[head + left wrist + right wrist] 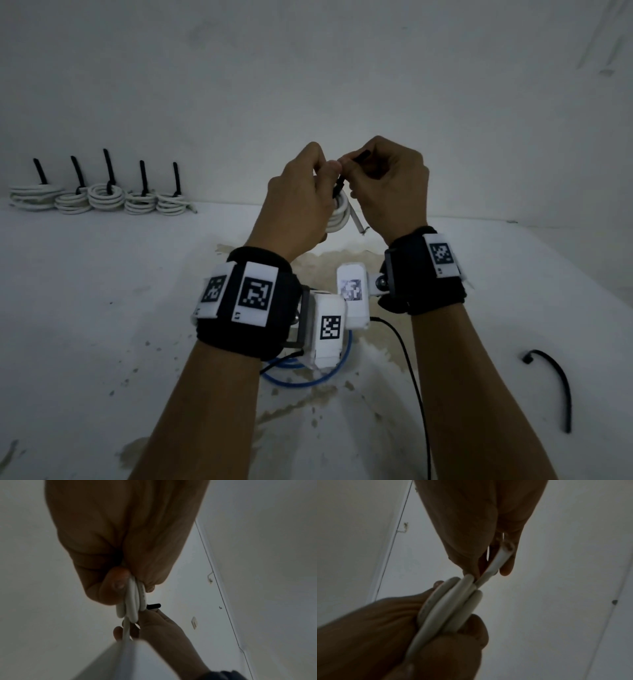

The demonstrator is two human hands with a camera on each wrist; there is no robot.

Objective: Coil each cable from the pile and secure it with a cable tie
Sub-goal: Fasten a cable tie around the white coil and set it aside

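Hanging upright at centre frame: white cable coil (337,216), several loops bunched, loose cut end (358,224) sticking out toward lower right. Crossing its top: black cable tie (340,186), tail pointing up right. Lining up at far left: five tied white coils (102,198), black tails standing upright. Lying curved at lower right: spare black tie (555,383). Peeking out at lower centre: blue cable (308,378).

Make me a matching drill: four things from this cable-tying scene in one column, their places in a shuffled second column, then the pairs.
1. white coil
2. tied coils
3. blue cable
4. spare black tie

A. lying alone at the right on the table
B. in a row by the wall, far left
C. gripped by the left hand
D. on the table under the wrists

Pairs: 1-C, 2-B, 3-D, 4-A
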